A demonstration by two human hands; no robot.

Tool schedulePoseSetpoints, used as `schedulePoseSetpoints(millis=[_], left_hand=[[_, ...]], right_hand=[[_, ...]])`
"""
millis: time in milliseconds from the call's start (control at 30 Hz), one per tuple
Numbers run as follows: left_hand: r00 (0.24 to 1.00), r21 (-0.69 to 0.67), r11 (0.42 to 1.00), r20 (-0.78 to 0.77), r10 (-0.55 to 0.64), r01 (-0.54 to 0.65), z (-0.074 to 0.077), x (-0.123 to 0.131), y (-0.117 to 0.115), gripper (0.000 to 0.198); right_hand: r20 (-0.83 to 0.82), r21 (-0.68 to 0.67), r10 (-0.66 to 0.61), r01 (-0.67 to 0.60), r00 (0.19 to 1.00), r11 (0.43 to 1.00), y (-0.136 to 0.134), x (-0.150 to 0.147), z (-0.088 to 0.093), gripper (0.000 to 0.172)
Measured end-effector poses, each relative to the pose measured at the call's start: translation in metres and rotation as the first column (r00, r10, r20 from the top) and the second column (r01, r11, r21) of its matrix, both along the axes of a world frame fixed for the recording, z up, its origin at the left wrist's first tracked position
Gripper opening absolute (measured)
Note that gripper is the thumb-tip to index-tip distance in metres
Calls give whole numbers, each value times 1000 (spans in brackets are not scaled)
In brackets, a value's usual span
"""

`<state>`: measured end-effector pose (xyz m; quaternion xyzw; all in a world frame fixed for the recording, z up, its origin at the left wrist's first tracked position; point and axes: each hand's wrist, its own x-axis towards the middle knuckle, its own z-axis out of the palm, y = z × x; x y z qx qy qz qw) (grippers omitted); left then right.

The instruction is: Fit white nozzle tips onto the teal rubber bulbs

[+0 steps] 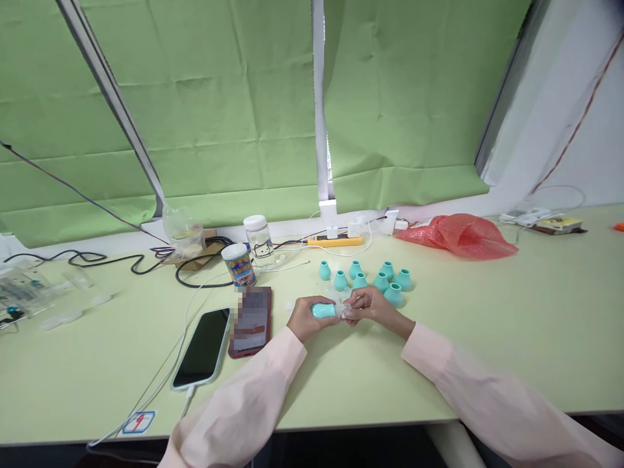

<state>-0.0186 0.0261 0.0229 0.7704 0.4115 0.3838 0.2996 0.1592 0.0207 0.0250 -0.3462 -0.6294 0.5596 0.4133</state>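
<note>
My left hand (306, 318) is closed around a turquoise bottle-shaped piece (322, 311) lying on its side, its narrow end towards the right. At that end, the fingers of my right hand (368, 305) pinch a small translucent piece (342, 311); its exact kind is hard to make out. The two pieces meet between my hands, just above the tabletop. Behind them stand several turquoise vase-shaped pieces (359, 280) with open necks, one of them (393, 295) close to my right wrist. Some clear bits lie partly hidden behind my fingers.
Left of my hands lie a red-cased phone (258, 322) and a phone on a white cable (203, 348). A printed can (240, 265), a clear jar (258, 235), an orange power strip (336, 241) and a red plastic bag (458, 236) line the back of the table (487, 351).
</note>
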Motion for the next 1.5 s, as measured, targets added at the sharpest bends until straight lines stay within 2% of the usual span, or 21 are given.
schedulePoseSetpoints(millis=[167,567,1067,1500], left_hand=[[998,106,994,-59,0,6,-2,-1,-1,31],[991,217,975,-136,-19,48,0,1,-4,28],[993,208,978,-116,15,9,2,2,-7,27],[992,233,972,-121,36,-7,2,3,-7,27]], right_hand=[[24,-51,5,-4,1000,999,-1,-1,1,28],[17,-134,69,-67,997,989,0,2,1,26],[-60,-230,82,-94,995,969,1,0,0,23],[-88,-234,95,-113,992,966,-1,-1,0,19]])
